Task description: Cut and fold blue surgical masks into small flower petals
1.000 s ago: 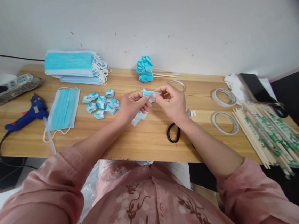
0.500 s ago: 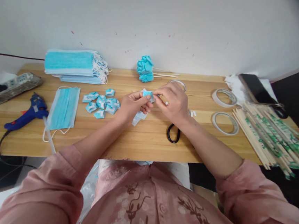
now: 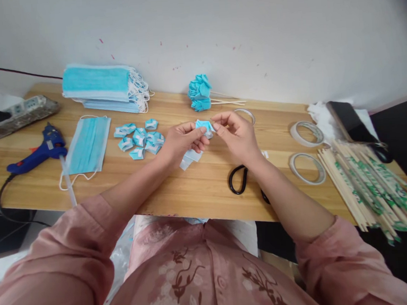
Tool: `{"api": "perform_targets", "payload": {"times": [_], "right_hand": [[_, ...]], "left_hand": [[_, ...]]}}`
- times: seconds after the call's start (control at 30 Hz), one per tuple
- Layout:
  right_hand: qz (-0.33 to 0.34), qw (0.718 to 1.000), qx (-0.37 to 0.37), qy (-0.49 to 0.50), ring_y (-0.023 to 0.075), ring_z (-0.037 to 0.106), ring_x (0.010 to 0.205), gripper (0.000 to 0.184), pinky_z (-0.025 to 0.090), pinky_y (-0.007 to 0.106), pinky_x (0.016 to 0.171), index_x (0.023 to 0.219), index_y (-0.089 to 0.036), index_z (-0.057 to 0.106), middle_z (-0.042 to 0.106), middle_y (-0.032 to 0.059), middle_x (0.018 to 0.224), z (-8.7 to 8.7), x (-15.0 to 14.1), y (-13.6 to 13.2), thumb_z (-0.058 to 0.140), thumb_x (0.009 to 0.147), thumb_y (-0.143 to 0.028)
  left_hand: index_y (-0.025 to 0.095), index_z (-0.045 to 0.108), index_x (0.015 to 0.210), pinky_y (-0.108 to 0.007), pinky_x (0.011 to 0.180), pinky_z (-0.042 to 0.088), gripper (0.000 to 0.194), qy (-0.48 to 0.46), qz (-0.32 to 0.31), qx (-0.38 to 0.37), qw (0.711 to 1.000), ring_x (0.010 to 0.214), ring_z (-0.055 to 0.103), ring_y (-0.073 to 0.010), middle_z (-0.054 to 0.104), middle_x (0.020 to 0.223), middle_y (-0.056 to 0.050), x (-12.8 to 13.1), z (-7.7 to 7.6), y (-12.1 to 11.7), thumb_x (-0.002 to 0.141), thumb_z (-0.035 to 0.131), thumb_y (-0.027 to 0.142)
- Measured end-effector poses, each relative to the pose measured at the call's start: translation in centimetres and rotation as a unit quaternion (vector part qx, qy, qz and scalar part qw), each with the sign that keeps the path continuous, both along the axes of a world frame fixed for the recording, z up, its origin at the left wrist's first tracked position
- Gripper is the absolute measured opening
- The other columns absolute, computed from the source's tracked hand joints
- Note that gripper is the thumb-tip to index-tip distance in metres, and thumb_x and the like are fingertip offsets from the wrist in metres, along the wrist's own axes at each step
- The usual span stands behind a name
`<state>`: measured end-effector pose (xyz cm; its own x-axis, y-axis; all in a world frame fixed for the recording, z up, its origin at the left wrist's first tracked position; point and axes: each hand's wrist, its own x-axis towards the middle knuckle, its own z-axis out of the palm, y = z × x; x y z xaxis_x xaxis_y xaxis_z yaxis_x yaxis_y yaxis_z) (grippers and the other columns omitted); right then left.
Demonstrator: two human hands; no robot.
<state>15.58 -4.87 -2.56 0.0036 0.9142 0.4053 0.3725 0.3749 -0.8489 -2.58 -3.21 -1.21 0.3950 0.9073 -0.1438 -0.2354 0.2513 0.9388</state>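
Between the thumb and fingers of my left hand (image 3: 184, 140) is a small folded piece of blue-and-white mask fabric (image 3: 205, 125). My right hand (image 3: 239, 137) pinches the right edge of that same piece with thumb and forefinger. Beneath the left fingers, loose pale blue fabric pieces (image 3: 190, 158) lie on the wooden table (image 3: 192, 191). To the left sits a cluster of several folded blue fabric pieces (image 3: 139, 138) with white strips. Black-handled scissors (image 3: 231, 183) lie under my right wrist, mostly hidden.
A stack of blue masks (image 3: 95, 81), a single mask (image 3: 87, 146), a blue glue gun (image 3: 40, 155) and a power strip (image 3: 25, 115) are leftward. Blue fabric flowers on sticks (image 3: 199, 93) lie behind. Tape rolls (image 3: 294, 175), wrapped chopsticks (image 3: 366, 181) and a phone (image 3: 349, 120) are rightward.
The right fingers have shifted slightly and spread a little at the fabric's edge, and more of its blue face shows. The view has moved slightly.
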Motion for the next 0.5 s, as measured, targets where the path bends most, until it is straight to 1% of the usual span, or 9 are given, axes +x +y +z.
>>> {"api": "perform_targets", "payload": {"times": [0.07, 0.13, 0.27, 0.37, 0.5], "right_hand": [[0.018, 0.999, -0.032, 0.028, 0.0191, 0.069, 0.087, 0.032, 0.056, 0.035, 0.080, 0.102, -0.024, 0.073, 0.077, 0.0032, 0.099, -0.08, 0.05, 0.15, 0.074, 0.087, -0.052], [0.034, 0.995, -0.070, 0.062, 0.0192, 0.069, 0.088, 0.038, 0.056, 0.036, 0.083, 0.104, -0.024, 0.074, 0.077, 0.0033, 0.098, 0.01, 0.04, 0.14, 0.076, 0.085, -0.057], [0.062, 0.983, -0.130, 0.112, 0.0187, 0.069, 0.086, 0.044, 0.057, 0.036, 0.085, 0.096, -0.023, 0.076, 0.076, 0.0031, 0.092, 0.39, -0.12, 0.00, 0.079, 0.079, -0.064], [0.069, 0.980, -0.142, 0.122, 0.0170, 0.067, 0.082, 0.042, 0.057, 0.035, 0.084, 0.091, -0.022, 0.075, 0.074, 0.0017, 0.086, 0.46, -0.23, -0.01, 0.084, 0.075, -0.060], [0.067, 0.980, -0.143, 0.120, 0.0150, 0.064, 0.076, 0.037, 0.055, 0.032, 0.078, 0.084, -0.022, 0.072, 0.072, 0.0004, 0.081, 0.36, -0.20, 0.15, 0.087, 0.071, -0.052]], "left_hand": [[0.012, 0.061, 0.070, -0.018, 0.049, 0.048, 0.025, 0.001, 0.002, -0.001, 1.000, 0.046, 0.061, -0.0066, 0.071, 0.063, -0.001, 0.00, 0.18, -0.03, 0.094, 0.068, 0.013], [0.012, 0.061, 0.070, -0.018, 0.050, 0.048, 0.025, 0.004, 0.000, -0.002, 1.000, 0.046, 0.061, -0.0063, 0.071, 0.063, -0.001, -0.01, 0.24, -0.02, 0.094, 0.068, 0.013], [0.012, 0.061, 0.070, -0.018, 0.050, 0.048, 0.024, 0.018, -0.003, 0.006, 1.000, 0.047, 0.061, -0.0061, 0.071, 0.063, 0.000, -0.04, 0.07, 0.05, 0.091, 0.073, 0.017], [0.012, 0.062, 0.070, -0.018, 0.050, 0.048, 0.024, 0.032, -0.003, 0.014, 0.999, 0.047, 0.061, -0.0063, 0.070, 0.063, 0.000, -0.04, -0.09, 0.08, 0.092, 0.071, 0.016], [0.013, 0.062, 0.071, -0.019, 0.051, 0.048, 0.024, 0.047, -0.016, 0.011, 0.999, 0.049, 0.062, -0.0070, 0.070, 0.063, 0.000, -0.13, -0.13, 0.08, 0.091, 0.073, 0.018]]}}
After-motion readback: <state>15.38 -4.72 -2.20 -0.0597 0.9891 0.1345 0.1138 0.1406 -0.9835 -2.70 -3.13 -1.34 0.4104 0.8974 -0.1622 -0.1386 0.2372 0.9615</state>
